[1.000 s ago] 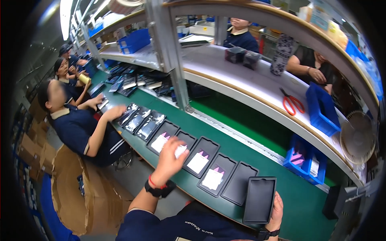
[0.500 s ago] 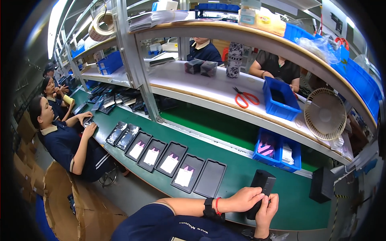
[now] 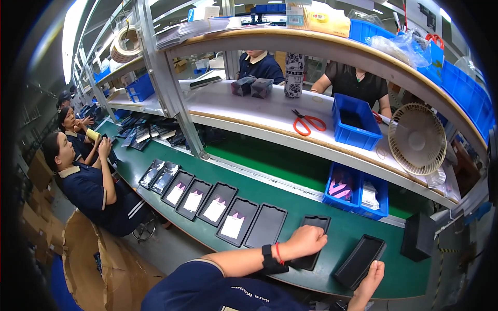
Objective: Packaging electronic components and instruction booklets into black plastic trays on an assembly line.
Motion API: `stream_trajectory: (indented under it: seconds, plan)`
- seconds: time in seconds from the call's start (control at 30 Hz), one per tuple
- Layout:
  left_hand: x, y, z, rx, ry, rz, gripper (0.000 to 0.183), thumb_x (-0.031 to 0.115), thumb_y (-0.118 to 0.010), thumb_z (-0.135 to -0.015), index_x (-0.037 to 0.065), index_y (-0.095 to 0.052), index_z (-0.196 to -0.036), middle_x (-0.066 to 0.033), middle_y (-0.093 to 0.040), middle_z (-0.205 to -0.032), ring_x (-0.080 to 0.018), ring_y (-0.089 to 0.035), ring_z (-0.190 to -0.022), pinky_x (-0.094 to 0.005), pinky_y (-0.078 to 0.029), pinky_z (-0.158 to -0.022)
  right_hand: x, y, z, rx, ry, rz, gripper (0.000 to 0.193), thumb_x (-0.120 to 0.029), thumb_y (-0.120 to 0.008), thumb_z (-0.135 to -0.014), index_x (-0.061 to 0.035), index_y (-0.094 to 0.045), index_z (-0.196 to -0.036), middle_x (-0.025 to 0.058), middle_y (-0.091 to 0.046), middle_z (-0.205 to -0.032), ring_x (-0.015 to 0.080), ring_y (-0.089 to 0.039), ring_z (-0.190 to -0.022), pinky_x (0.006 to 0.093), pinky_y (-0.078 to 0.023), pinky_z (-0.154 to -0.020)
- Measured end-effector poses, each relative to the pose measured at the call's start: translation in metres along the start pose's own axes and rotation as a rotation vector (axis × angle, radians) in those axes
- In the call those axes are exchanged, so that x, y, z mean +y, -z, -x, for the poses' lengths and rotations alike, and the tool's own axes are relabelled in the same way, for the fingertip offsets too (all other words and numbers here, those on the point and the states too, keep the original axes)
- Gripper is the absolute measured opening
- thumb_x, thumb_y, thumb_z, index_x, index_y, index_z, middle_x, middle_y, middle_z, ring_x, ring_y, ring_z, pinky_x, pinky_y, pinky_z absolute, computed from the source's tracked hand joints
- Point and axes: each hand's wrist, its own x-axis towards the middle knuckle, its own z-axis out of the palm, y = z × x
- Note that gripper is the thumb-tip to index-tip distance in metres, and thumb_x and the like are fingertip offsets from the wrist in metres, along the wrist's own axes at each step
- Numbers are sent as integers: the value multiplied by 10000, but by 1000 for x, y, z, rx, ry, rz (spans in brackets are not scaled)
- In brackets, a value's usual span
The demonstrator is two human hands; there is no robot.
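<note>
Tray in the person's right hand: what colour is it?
Black; the tray in the right hand shows best in the head view.

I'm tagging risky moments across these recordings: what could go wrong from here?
The right hand holds a black tray by one side, so that grip might slip.

The left hand covers part of another tray close to the green table's near edge; a nudge could push it off.

White cards lie in open trays, so a bump might shift them.
</note>
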Motion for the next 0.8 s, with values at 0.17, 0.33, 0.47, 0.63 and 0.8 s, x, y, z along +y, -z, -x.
stream_trajectory:
  seconds: [0.17, 0.33, 0.47, 0.63, 0.8]
  plan:
    - [-7, -8, 0, -155, 48, -211, 341, 333, -561, -859, 24, -608, -722, -180, -595, -645, -377, -591, -655, -452, -454, -589, 4, 0, -4, -38, 154, 165, 240, -160, -460, -961, -96, -384, -743, -65, -324, -695, 31, -283, -643, 193, -265, -565]
    - [40, -33, 2, -265, -211, 358, 315, 281, -479, -936, 18, -515, -765, -162, -516, -632, -345, -511, -588, -391, -404, -541, -21, -50, 18, -132, 311, 393, 209, -109, -506, -891, -12, -405, -736, 64, -373, -698, 166, -371, -637, 310, -325, -565]
    - [47, -53, 3, -126, -309, 414, 289, 200, -487, -928, 14, -442, -712, -169, -449, -593, -349, -462, -549, -401, -361, -506, -18, -50, 17, -80, 372, 432, 225, -123, -498, -899, -2, -398, -738, 70, -376, -700, 173, -363, -635, 315, -320, -563]
    - [64, -64, 7, -61, -325, 431, 262, 138, -510, -899, 5, -443, -684, -167, -449, -583, -343, -456, -530, -394, -348, -488, -18, -34, 19, -69, 211, 220, 227, -122, -468, -942, -56, -391, -739, -29, -360, -705, 71, -320, -669, 234, -310, -582]
    - [71, -73, 9, 0, -317, 461, 284, 124, -530, -885, -1, -434, -648, -167, -431, -548, -322, -417, -478, -378, -331, -463, -18, -10, 18, 84, 101, 192, 231, -168, -461, -955, -87, -376, -756, -48, -290, -725, 59, -277, -688, 223, -274, -598]
